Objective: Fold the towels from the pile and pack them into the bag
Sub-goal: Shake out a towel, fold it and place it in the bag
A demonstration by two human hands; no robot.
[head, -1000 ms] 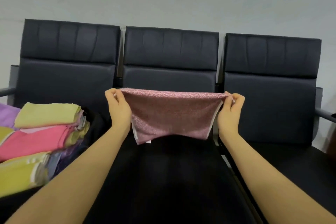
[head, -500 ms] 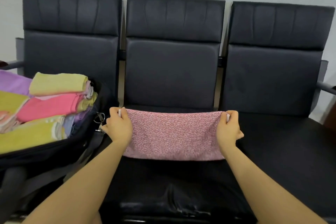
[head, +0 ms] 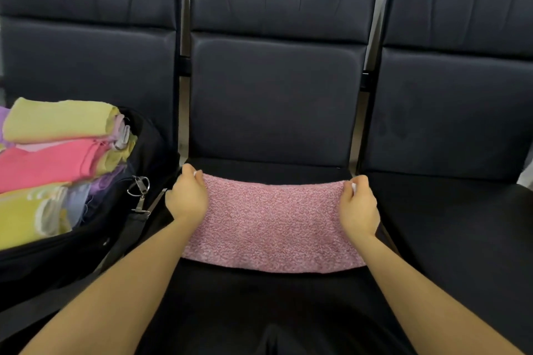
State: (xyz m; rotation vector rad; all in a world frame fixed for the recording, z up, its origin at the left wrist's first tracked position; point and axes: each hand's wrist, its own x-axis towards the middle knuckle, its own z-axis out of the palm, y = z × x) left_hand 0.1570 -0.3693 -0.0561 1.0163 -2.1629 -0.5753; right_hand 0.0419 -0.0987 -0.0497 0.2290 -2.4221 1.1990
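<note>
Compared with one second earlier, the pink towel (head: 271,225) was no longer held up in the air in front of the chair backs. It now lay flat on the middle seat (head: 274,297), in the center of the frame, as a wide band, and it looked already folded once along its length. The left hand (head: 187,197) pinched the far left corner and the right hand (head: 359,207) pinched the far right corner, with the fingers curled on the cloth; a small white edge showed at each grip. Both hands had come down together with the towel.

For the task, I judge that the first fold was finished and the towel was put down to be folded again, probably side to side, before packing.

At the left of the frame, the black bag (head: 95,242) stood open on the neighbouring seat. Inside it were several folded towels (head: 52,158) in layers: a yellow-green one on top, a bright pink one under it, and yellow, pale blue and purple ones lower. The stack reached above the rim, so the bag seemed rather full. A metal clip (head: 140,192) hung at the bag's edge, near the left hand.
</note>
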